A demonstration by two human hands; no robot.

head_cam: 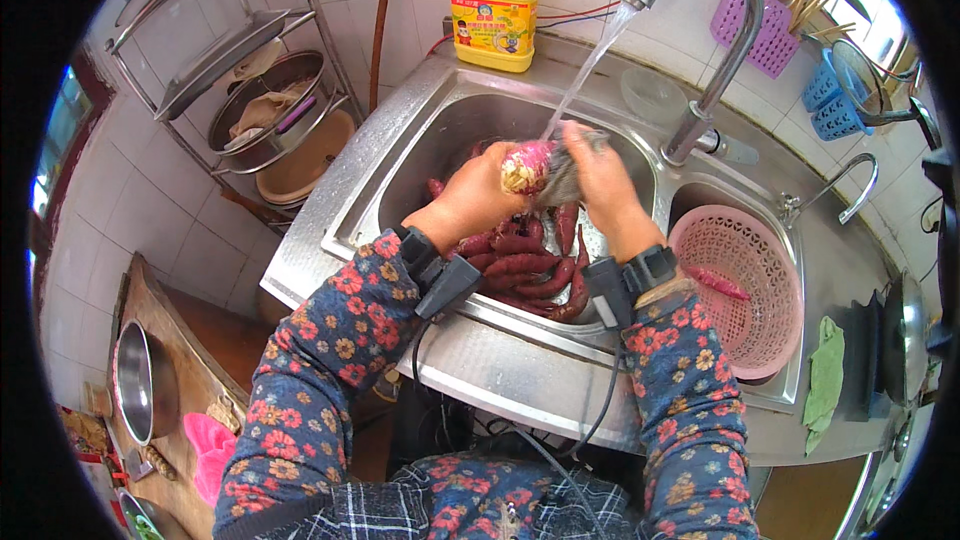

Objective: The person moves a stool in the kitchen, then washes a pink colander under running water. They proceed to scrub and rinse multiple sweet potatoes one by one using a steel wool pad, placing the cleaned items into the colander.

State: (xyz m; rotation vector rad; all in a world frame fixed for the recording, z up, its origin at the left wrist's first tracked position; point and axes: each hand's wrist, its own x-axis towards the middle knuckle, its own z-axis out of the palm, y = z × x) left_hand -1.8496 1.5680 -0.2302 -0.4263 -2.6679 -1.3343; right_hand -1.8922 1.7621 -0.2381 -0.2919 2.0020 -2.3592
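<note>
My left hand (476, 191) grips a purple-skinned sweet potato (527, 167) whose near end shows pale yellow patches. Against its far side, my right hand (604, 176) holds a wet grey cloth (566, 172). Water (592, 67) runs from the tall chrome faucet (739, 22) down to the hands. Below them, many dark red sweet potatoes (525, 264) lie in the larger basin of the steel sink (349, 228). One brighter sweet potato (718, 282) rests in a pink plastic colander (765, 330) in the smaller basin on the right.
A yellow detergent jug (493, 33) and a clear bowl (652, 93) stand behind the sink. A metal rack (169, 108) with pots is at left. On the right counter lie a green cloth (823, 382) and a small faucet (832, 187). Cables hang from both wrist devices.
</note>
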